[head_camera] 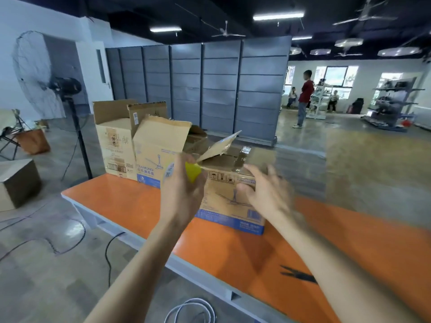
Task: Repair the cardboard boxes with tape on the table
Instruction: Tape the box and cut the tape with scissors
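Three cardboard boxes stand on the orange table (130, 206). The nearest box (228, 206) lies low, with clear tape across its top and one flap (219, 146) sticking up. My left hand (182, 190) is raised in front of it and grips a yellow tape roll (193, 171); a thin strip of tape runs from the roll toward the box top. My right hand (265, 190) hovers blurred over the box's near top edge with fingers spread, holding nothing. Behind stand an open box with blue print (158, 157) and a taller open box (116, 141).
Black scissors (298, 273) lie on the table by my right forearm. A large standing fan (44, 82) and another box (18, 183) are on the floor at left. Cables (193, 308) lie near the table. Grey shelving stands behind; people are far back right.
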